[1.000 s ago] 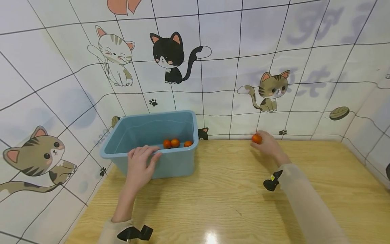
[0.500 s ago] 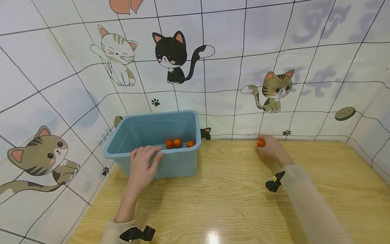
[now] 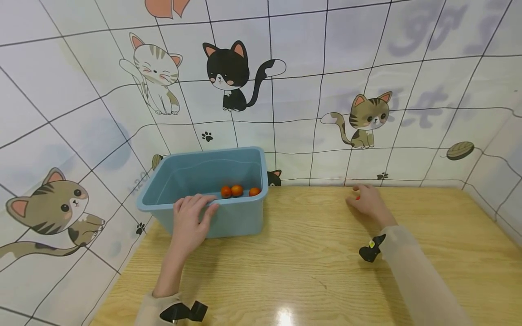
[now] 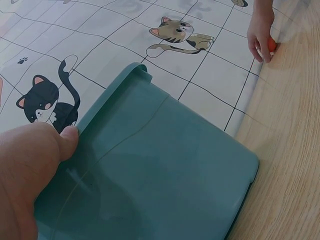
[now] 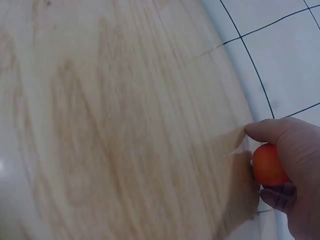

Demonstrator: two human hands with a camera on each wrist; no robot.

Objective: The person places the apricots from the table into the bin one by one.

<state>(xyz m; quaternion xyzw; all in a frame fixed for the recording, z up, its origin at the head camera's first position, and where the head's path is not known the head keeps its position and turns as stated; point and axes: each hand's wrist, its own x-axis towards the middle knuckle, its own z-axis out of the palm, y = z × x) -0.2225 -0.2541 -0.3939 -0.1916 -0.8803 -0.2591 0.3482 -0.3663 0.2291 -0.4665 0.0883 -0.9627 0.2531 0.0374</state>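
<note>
My left hand [image 3: 190,222] grips the near rim of a blue plastic bin [image 3: 236,222], fingers over the edge. In the left wrist view its thumb lies along the rim of the bin [image 4: 165,150]. Inside, toward the right end, lie several small round orange-red tomatoes [image 3: 237,190]. My right hand [image 3: 369,201] is at the back of the table, low by the wall. Its fingers curl around another tomato [image 5: 268,165], mostly hidden in the head view. The right wrist view has this tomato between the thumb and fingers, close to the table's back edge.
A light wood table [image 3: 285,262] carries the bin at its left back. Behind and beside it stands a white wall covering [image 3: 302,90] with grid lines and cartoon cats. A band with a black wrist camera [image 3: 372,248] sits at the right cuff.
My right hand moves slightly right and down along the back edge with the tomato, which is now largely covered by the fingers. My left hand stays on the bin's rim.
</note>
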